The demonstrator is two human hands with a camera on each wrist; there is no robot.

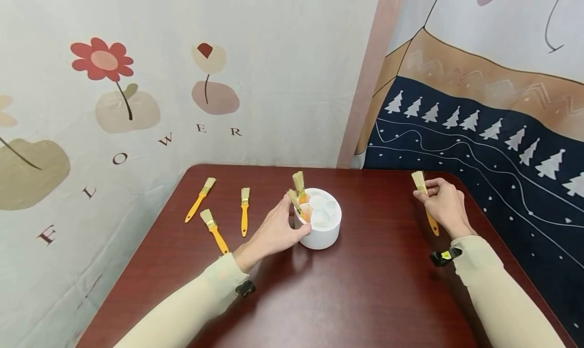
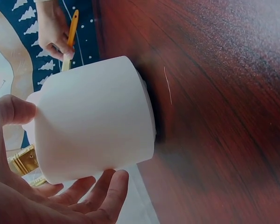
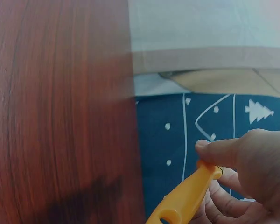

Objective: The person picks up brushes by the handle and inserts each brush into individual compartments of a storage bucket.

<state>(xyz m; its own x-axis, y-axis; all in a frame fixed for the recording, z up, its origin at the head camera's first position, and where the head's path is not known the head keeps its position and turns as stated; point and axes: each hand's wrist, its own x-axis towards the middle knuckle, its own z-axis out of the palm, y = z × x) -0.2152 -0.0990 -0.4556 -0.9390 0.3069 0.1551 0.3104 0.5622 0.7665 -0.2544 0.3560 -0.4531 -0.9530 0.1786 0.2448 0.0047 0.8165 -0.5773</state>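
My left hand [image 1: 277,230] grips the side of a white round brush holder [image 1: 319,239], thumb and fingers spread about its wall. Several round compartments show in its top. Two paintbrushes stand in the left compartments, bristles up: one at the back [image 1: 298,180] and one nearer [image 1: 294,201], tilted toward the fingers. Off to the right, my right hand [image 1: 444,206] pinches another paintbrush [image 1: 432,223] by its yellow handle, bristles up, over the table's right side. In the right wrist view, the end of that handle [image 3: 186,191] sticks out below the thumb.
Three yellow-handled paintbrushes lie at the left of the brown table [image 1: 365,287]: one far left [image 1: 196,207], one in front [image 1: 216,236], one nearer the holder [image 1: 245,216]. Printed cloth [image 1: 292,84] hangs behind, and dark blue cloth [image 1: 456,145] borders the right edge.
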